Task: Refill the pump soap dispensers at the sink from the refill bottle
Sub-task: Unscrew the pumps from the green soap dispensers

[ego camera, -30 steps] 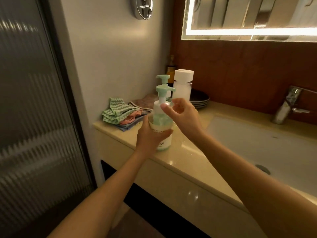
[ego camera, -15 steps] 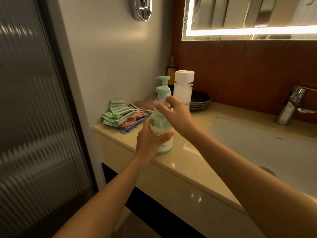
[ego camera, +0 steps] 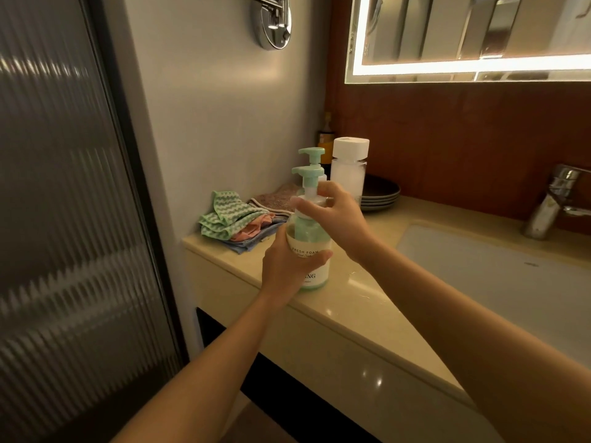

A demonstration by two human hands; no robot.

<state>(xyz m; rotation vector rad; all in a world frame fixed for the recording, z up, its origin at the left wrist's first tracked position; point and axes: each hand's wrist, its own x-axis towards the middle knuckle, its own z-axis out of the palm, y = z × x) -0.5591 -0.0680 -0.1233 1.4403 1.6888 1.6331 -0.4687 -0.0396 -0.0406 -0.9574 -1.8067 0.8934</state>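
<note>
Left hand (ego camera: 289, 266) grips dispenser (ego camera: 315, 251); right hand (ego camera: 335, 215) holds its collar

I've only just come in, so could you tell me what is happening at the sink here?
A person is working on the front pump dispenser, which stands on the counter beside the sink. The left hand grips its body, and the right hand is curled round the white collar under the pump head, seemingly to unscrew it. A second dispenser and a white-capped bottle, cap on, stand just behind. Nothing is being poured yet.
</note>
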